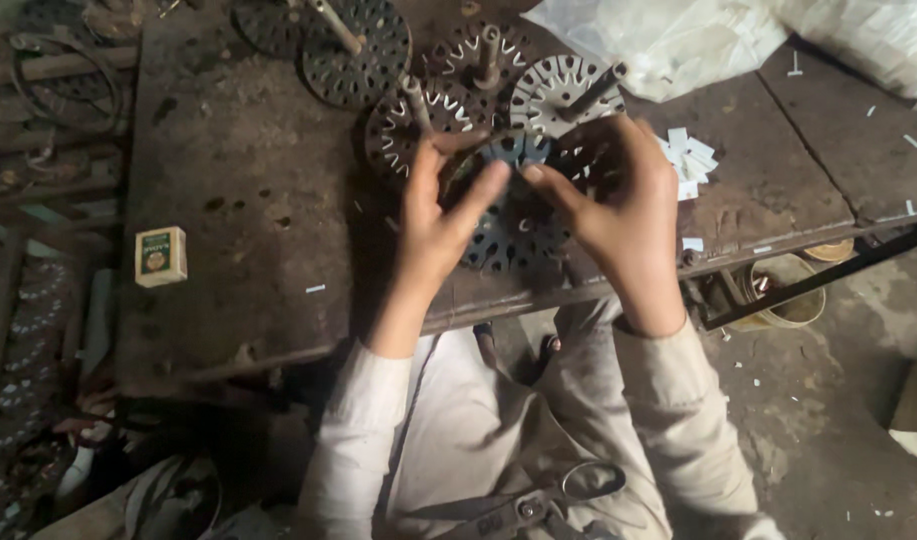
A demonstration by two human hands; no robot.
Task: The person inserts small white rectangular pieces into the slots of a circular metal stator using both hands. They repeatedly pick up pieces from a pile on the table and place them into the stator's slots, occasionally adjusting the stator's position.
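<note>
Both hands' grip on slotted disc (498, 240)

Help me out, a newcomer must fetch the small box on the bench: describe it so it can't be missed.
Start at the dark, stained workbench and look to its left edge, well left of the left hand. The small box lies alone there: cream-sided with a green printed face, unlike the round slotted metal discs farther back.

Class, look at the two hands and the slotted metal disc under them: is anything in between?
Nothing visible. The left hand and right hand already have their fingers on the slotted metal disc.
</note>
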